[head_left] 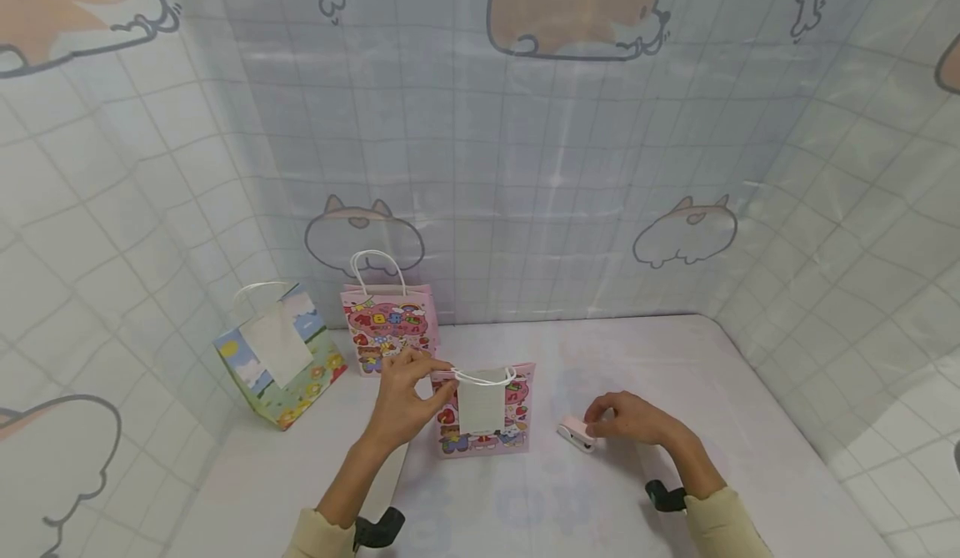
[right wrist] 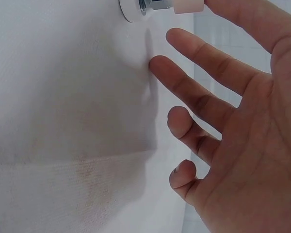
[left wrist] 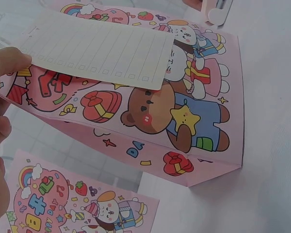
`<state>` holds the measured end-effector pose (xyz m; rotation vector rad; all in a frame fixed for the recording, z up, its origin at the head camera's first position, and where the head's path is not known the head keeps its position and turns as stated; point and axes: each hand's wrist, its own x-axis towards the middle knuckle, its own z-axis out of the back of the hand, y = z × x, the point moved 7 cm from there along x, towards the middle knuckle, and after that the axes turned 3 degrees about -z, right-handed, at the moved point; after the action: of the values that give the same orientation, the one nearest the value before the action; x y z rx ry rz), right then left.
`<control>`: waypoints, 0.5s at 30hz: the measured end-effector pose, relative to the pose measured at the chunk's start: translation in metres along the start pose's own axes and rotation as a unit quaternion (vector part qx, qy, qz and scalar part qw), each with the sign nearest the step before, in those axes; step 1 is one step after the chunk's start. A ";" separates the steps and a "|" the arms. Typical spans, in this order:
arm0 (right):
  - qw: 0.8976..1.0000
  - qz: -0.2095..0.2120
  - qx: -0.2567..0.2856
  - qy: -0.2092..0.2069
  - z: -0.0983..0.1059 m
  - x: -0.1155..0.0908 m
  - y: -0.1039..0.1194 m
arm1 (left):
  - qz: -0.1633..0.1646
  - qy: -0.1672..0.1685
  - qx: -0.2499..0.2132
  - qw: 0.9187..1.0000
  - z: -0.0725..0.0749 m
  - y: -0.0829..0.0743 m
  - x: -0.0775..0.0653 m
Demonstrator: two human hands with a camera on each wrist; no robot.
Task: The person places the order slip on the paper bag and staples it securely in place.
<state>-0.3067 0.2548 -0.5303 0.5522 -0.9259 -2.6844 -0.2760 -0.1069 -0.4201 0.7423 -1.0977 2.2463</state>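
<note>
Sleeves (head_left: 726, 528) are cut off at the lower edge, and a pale flat strip (head_left: 386, 481) is partly hidden by the left forearm (head_left: 351, 476); I cannot tell what it is. The right hand (head_left: 633, 419) has its fingers loosely spread, with the thumb at the end of a pink stapler (head_left: 576, 433) on the white counter (head_left: 630, 358); the wrist view cuts off most of this stapler. The left hand (head_left: 408, 395) pinches the top edge of the front pink bag (head_left: 519, 424) with its lined card (head_left: 482, 409). This bag is upright between the hands. Farther, a landscape bag (head_left: 321, 368) tilts at left, and the left hand partly covers the back pink bag (head_left: 390, 318). The bags' insides are hidden. Behind, gridded wall sheeting (head_left: 525, 174) shows cartoon dogs, some cut off.
</note>
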 end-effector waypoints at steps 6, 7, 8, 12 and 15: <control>1.000 0.000 0.006 0.003 -0.001 0.002 -0.002 | 0.004 -0.005 -0.001 1.000 0.000 0.000 -0.001; 1.000 0.002 0.008 0.004 -0.001 0.003 -0.002 | 0.005 -0.006 -0.002 1.000 0.000 0.001 -0.002; 1.000 0.007 0.007 0.003 -0.001 0.003 -0.002 | 0.006 -0.006 -0.002 1.000 0.000 0.001 -0.002; 0.999 0.047 0.001 -0.016 0.002 0.007 0.007 | 0.007 -0.006 -0.004 1.000 0.000 0.002 -0.002; 0.996 0.079 -0.005 -0.048 0.007 0.008 0.019 | 0.004 -0.006 -0.008 1.000 0.000 0.002 -0.002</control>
<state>-0.3153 0.2413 -0.5155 0.3362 -0.9379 -2.5912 -0.2755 -0.1083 -0.4221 0.7481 -1.1243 2.2404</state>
